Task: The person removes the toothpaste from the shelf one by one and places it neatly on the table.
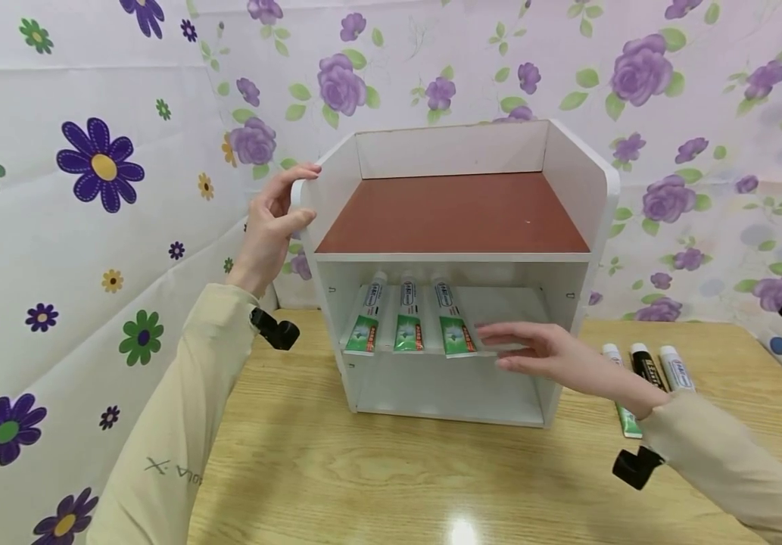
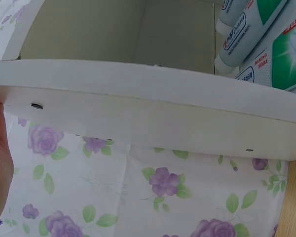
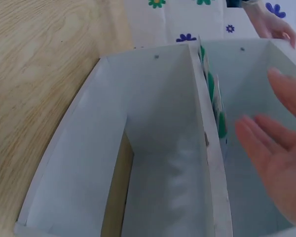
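A small white shelf unit (image 1: pixel 455 257) with a reddish-brown top board stands on the table. My left hand (image 1: pixel 273 223) grips its upper left side panel, fingers over the edge and thumb on the inner side. Three white-and-green toothpaste tubes lie side by side on the middle shelf: a left one (image 1: pixel 366 322), a centre one (image 1: pixel 409 318) and a right one (image 1: pixel 455 325). Their green ends point to the front. My right hand (image 1: pixel 550 352) is at the shelf opening, fingers loosely extended just right of the right tube. In the right wrist view the hand (image 3: pixel 281 153) holds nothing.
On the wooden table (image 1: pixel 391 477), right of the unit, lie two white tubes, one with a green end (image 1: pixel 629 422) and another (image 1: pixel 677 369), with a black tube (image 1: pixel 646 365) between them, partly behind my right forearm. Flowered cloth (image 1: pixel 418 45) hangs behind and at left.
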Available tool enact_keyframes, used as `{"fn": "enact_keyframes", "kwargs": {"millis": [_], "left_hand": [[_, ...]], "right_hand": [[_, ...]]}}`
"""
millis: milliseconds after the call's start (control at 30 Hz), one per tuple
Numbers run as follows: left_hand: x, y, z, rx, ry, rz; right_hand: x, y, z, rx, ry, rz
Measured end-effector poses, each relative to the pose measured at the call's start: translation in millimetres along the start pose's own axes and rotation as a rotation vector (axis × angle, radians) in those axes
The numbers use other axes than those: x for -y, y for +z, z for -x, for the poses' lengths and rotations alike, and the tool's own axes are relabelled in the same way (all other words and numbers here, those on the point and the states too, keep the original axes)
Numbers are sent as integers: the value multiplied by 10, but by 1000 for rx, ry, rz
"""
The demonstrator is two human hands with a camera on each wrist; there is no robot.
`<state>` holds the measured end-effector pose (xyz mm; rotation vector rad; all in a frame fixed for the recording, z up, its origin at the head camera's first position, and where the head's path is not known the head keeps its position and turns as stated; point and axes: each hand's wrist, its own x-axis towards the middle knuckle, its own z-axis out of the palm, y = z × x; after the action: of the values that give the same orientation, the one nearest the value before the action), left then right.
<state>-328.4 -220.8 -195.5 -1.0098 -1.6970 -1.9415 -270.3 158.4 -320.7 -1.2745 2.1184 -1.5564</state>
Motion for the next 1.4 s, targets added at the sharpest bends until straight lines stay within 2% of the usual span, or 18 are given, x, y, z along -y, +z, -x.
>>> {"fn": "enact_keyframes", "kwargs": {"millis": [133,300,433,633,800,1100,1267,1400], "left_hand": [[-1,3,-6,-2,-3,0],[4,0,-1,-3,-4,3],[7,2,2,-3,-3,10],[18,9,3,3,-13,-1],[-1,11,6,-11,-16,3],[4,10,17,-10,-15,-4],[3,13,11,-13,-15,-13],[4,9,5,-15,-10,-12]], "right_hand": [[-25,62,-130,-178,-49,118],[-95,134,-268,-419,-44,255],[-157,164,-374,-492,-18,268],[-189,190,-469,-503,111,277],[-165,206,-547,-476,210,294],[-145,221,-644,-418,273,288],[-106,221,-695,-396,308,341],[-53,223,-749,-346,336,392]]}}
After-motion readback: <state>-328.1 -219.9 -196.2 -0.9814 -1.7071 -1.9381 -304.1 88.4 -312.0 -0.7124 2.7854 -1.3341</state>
